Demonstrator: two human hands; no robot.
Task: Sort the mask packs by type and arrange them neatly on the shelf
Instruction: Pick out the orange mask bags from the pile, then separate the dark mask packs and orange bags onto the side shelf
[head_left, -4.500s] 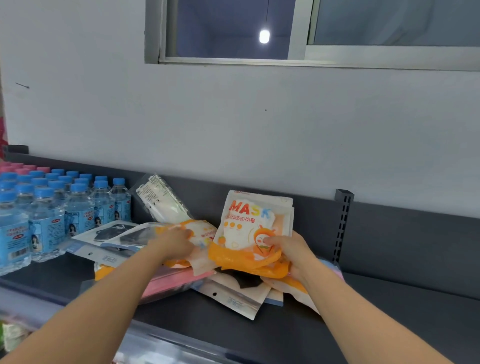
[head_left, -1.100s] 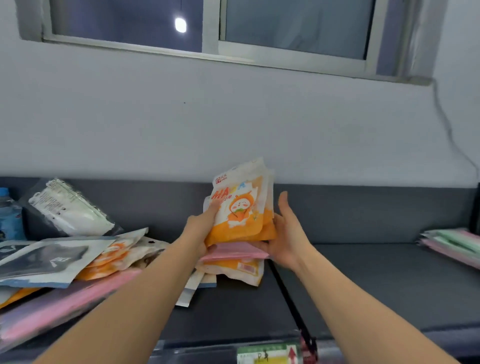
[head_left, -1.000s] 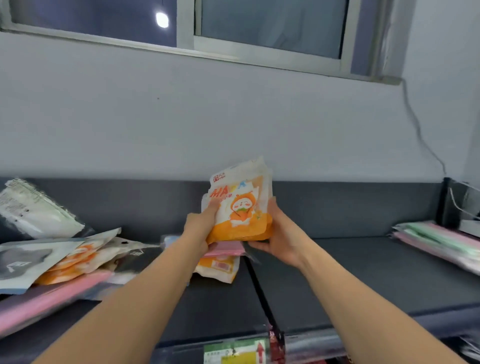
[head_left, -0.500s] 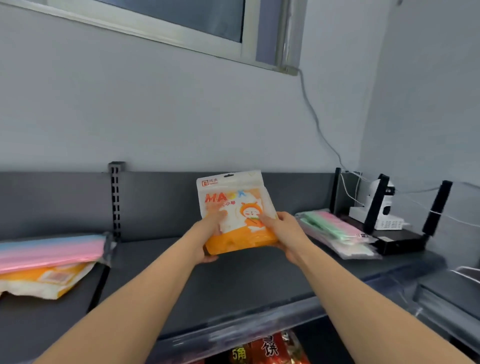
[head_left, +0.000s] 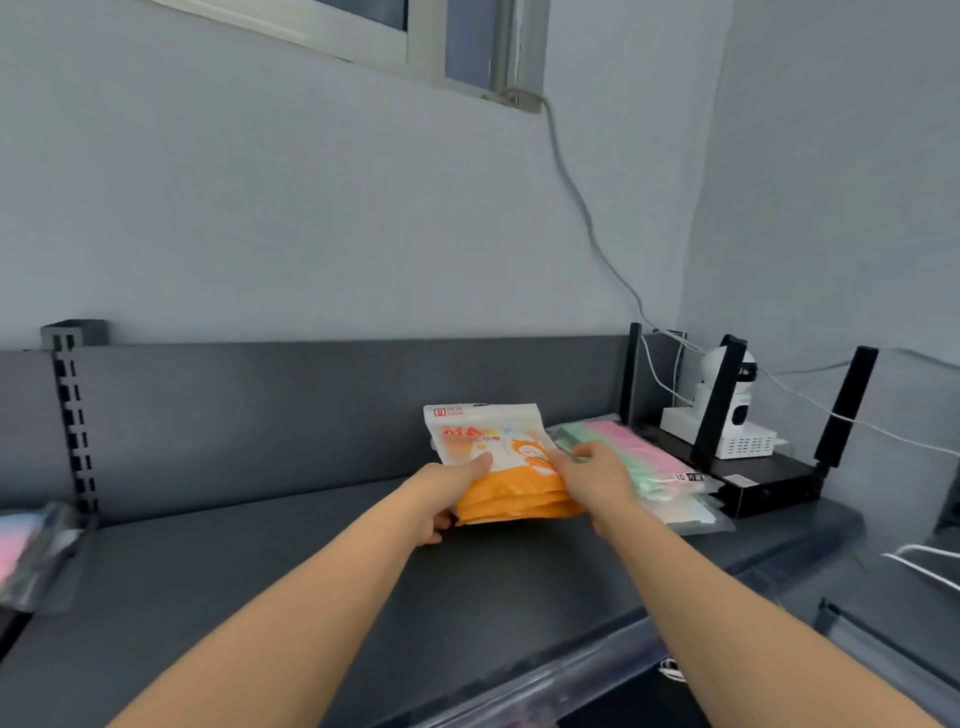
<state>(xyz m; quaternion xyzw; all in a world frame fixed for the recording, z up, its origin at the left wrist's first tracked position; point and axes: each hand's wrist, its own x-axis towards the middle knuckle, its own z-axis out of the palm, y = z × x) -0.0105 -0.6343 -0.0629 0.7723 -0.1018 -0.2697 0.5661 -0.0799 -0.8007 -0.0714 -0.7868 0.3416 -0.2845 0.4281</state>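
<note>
A small stack of orange-and-white mask packs (head_left: 506, 467) is held between both hands, tilted back, its lower edge on or just above the dark grey shelf (head_left: 311, 582). My left hand (head_left: 447, 493) grips its left side with the thumb on the front. My right hand (head_left: 592, 475) grips its right side. Directly to the right lies a flat pile of pink and green mask packs (head_left: 654, 467) in clear wrap; my right hand partly covers its near left corner. At the far left edge, a pink and blue pack (head_left: 26, 551) lies on the neighbouring shelf section.
A black router (head_left: 763, 480) with upright antennas stands at the shelf's right end, with a white camera (head_left: 727, 415) on it and cables running up the wall. A slotted shelf upright (head_left: 72, 415) stands at the back left. The shelf's front lip (head_left: 519, 691) is clear plastic.
I have carried the orange packs from the mixed pile on the left to the right shelf section, and lowered them beside the pink and green pile.
</note>
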